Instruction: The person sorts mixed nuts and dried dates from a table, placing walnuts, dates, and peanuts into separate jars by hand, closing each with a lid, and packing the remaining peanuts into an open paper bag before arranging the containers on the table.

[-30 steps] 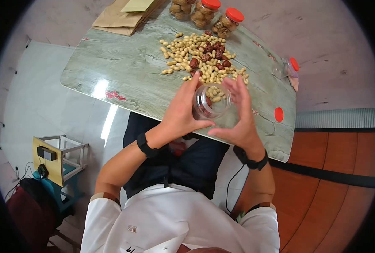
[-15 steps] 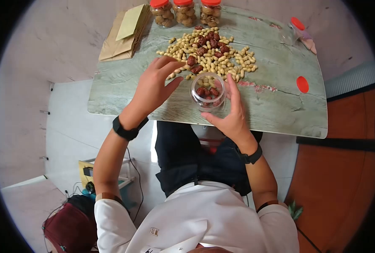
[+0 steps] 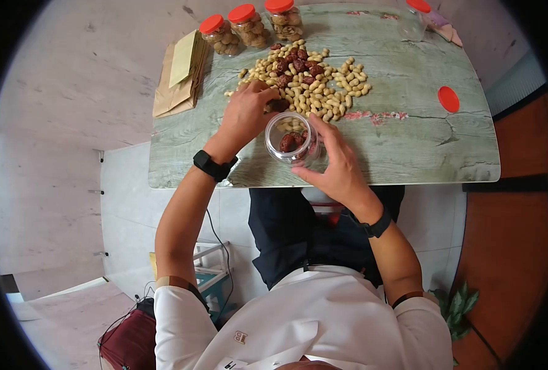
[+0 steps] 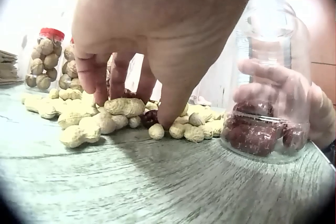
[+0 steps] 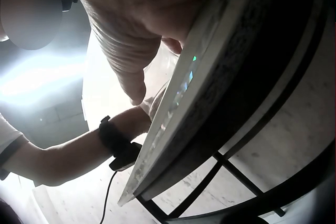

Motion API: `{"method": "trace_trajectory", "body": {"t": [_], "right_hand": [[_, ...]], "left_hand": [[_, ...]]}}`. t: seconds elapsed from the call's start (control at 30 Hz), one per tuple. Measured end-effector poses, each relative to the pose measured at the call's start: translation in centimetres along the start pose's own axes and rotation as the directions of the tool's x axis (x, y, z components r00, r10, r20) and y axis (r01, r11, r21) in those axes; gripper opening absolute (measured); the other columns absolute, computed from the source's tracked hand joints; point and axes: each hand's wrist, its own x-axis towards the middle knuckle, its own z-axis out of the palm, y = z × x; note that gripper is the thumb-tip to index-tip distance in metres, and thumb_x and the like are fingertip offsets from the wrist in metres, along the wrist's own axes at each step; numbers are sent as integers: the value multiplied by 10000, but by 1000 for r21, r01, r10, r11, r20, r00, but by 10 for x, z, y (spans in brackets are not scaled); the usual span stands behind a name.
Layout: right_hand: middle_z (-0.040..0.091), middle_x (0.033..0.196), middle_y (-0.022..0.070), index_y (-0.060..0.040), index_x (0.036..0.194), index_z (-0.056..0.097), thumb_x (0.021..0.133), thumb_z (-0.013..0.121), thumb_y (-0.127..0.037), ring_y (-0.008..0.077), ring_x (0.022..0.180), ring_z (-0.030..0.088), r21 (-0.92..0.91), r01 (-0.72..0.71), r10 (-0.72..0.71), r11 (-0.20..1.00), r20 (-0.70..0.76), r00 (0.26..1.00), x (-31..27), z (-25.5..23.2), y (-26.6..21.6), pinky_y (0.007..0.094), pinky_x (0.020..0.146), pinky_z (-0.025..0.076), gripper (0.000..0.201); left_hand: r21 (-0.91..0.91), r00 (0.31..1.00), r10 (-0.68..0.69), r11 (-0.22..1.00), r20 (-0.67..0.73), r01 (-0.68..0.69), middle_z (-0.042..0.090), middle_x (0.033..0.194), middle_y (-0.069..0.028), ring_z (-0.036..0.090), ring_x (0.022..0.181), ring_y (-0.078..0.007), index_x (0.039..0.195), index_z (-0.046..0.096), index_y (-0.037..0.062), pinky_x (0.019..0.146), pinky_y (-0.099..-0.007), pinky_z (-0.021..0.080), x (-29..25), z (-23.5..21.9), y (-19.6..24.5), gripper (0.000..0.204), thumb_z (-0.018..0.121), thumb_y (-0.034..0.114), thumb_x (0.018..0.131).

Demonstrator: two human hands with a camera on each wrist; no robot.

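Note:
My left hand (image 3: 244,112) reaches down into the pile of peanuts (image 3: 314,97). Its thumb and fingers close around a dark red date (image 4: 150,117) at the near edge of the pile. Beside it, the clear open jar (image 3: 291,140) stands on the table with several red dates (image 4: 254,129) in its bottom. My right hand (image 3: 340,165) holds the jar from the right, thumb in front and fingers behind. More red dates (image 3: 298,64) lie on top of the peanuts. In the right wrist view, the table edge hides most of the jar.
Three red-lidded jars of walnuts (image 3: 249,32) stand at the back left, near stacked paper bags (image 3: 178,71). A red lid (image 3: 448,98) lies on the right of the table (image 3: 422,145). Another clear jar with a red lid (image 3: 418,6) is at the back right.
Both hands were around the jar; the left hand has since left it and moved to a date at the pile. The right hand stays at the jar. The head view has shifted.

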Motion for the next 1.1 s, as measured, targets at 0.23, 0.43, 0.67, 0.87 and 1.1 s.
{"method": "trace_trajectory", "body": {"t": [0.23,0.43,0.67,0.87,1.1], "right_hand": [[538,1438,221,-22,1542,399,780,880,-180,394,1306,549,-15,13,-13,1000,15,1000,0,-3,-2,460,1081,478,915],[521,1466,226,-19,1543,392,793,873,-197,402,1347,517,-40,21,-20,999,35,999,0,-3,-1,469,1123,447,909],[524,1460,226,-14,1538,396,792,875,-201,406,1346,516,-55,33,-31,998,35,999,0,-3,-1,472,1123,447,905],[527,1451,228,-11,1531,404,793,876,-208,408,1345,517,-58,29,-27,998,37,999,0,-4,-1,477,1124,446,898],[542,1435,229,-6,1524,411,789,880,-218,405,1333,528,-71,43,-42,997,22,999,0,-3,0,475,1117,451,897]], "left_hand": [[-48,998,67,997,-11,-68,693,1098,-137,654,1042,-366,1073,749,51,901,-446,533,-1,4,-3,302,777,154,791],[44,1000,24,999,13,-25,660,1032,-148,645,1001,-386,972,700,42,846,-470,534,4,4,1,210,770,191,843],[97,998,-9,995,62,3,666,1010,-138,671,912,-376,967,719,68,782,-469,551,7,3,5,212,782,231,847],[-93,998,-44,994,51,49,687,966,-137,692,848,-349,981,754,48,766,-416,566,9,0,3,222,818,187,821],[-485,982,-176,866,-64,124,728,929,-50,698,766,-162,977,771,42,693,-302,558,8,-2,-18,212,858,181,843]]}}
